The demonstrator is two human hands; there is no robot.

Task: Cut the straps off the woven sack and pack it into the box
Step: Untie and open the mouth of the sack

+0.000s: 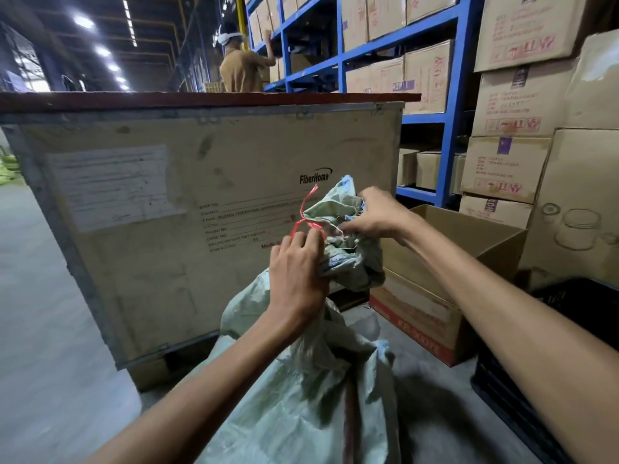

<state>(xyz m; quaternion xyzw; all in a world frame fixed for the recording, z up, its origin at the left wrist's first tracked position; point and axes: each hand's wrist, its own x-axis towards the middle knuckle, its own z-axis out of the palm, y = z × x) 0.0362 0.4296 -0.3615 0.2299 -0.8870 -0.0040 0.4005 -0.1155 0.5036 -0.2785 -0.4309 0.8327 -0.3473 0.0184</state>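
From the head view, we see our left hand (pixel 298 272) clamped around the gathered neck of the pale green sack (pixel 301 380), which stands on the floor before a big crate (pixel 201 202). Our right hand (pixel 375 216) pinches the bunched top of the sack, just beside the red strap (pixel 306 212) tied there. The open box (pixel 445 272) sits on the floor at right, beside the sack.

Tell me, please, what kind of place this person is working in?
Most likely a warehouse or storage hall. Tall blue racks hold rows of cardboard cartons, a large shipping crate stands on the concrete floor, and strip lights hang from a high roof.
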